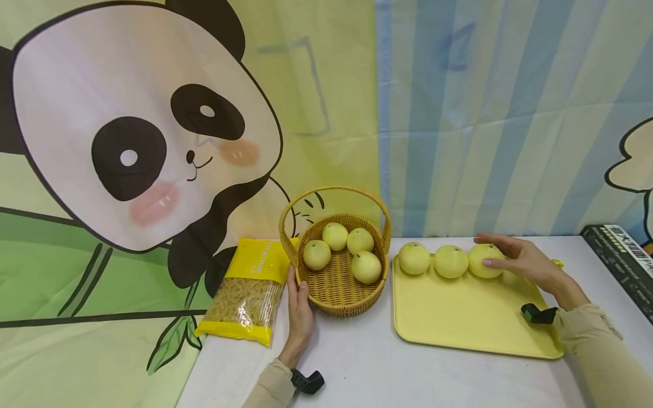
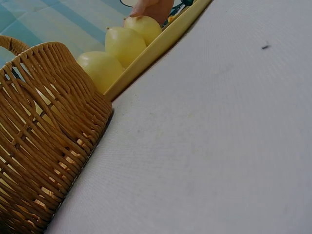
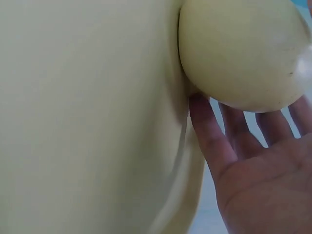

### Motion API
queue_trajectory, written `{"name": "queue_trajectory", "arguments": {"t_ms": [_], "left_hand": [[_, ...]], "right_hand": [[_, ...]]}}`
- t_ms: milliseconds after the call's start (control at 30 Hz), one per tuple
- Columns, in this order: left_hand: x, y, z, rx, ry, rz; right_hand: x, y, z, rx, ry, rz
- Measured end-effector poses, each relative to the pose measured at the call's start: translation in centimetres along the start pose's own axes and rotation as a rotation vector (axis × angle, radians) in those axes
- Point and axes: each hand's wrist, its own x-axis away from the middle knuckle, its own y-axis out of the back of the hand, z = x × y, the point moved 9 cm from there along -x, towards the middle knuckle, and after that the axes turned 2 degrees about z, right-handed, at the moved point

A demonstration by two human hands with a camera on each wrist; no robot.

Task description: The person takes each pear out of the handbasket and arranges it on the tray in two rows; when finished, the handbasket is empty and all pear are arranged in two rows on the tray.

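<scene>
My right hand (image 1: 528,263) is at the rightmost of three round yellow-green pears standing in a row along the far edge of a yellow tray (image 1: 459,323). Its thumb lies on the near side of that pear (image 1: 482,262), the fingers reaching behind it. The right wrist view shows the fingers (image 3: 273,129) spread and passing behind the pear (image 3: 243,53). My left hand (image 1: 300,317) rests against the left side of a wicker basket (image 1: 342,309), fingers extended along its wall and thumb by the rim. Several pears (image 1: 366,267) lie inside the basket.
A yellow bag of dry food pieces (image 1: 245,294) lies left of the basket. Beyond the tray's right side is a dark box (image 1: 619,266) with printed lettering. A curtain with a panda print (image 1: 148,124) hangs behind the white table (image 1: 367,362).
</scene>
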Motion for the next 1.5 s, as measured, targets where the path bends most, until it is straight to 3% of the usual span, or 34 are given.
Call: {"name": "queue_trajectory", "arguments": {"t_ms": [133,267,433,567,733,1033,1333,1500], "left_hand": [[0.0,0.1,0.1,-0.004,0.001,-0.002],[0.2,0.1,0.2,-0.011,0.01,-0.008],[0.3,0.2,0.1,-0.018,0.015,-0.008],[0.3,0.2,0.0,-0.011,0.01,-0.008],[0.2,0.3,0.0,-0.008,0.009,-0.015],[0.1,0.4,-0.1,-0.012,0.005,-0.018],[0.0,0.2,0.1,-0.018,0.013,-0.016],[0.0,0.0,0.2,-0.018,0.013,-0.016]], "right_hand": [[0.2,0.4,0.7,-0.013,0.033,-0.059],[0.4,1.5,2.3,-0.009,0.039,-0.192],[0.6,2.5,6.0,-0.072,0.102,-0.344],[0.7,2.4,9.7,-0.093,0.181,-0.372],[0.2,1.0,14.3,-0.098,0.229,-0.305],[-2.1,-4.0,21.1,-0.115,0.268,-0.142],[-6.0,-10.8,24.2,-0.031,0.278,0.148],[-7.7,-13.5,24.7,0.015,0.277,0.229]]}}
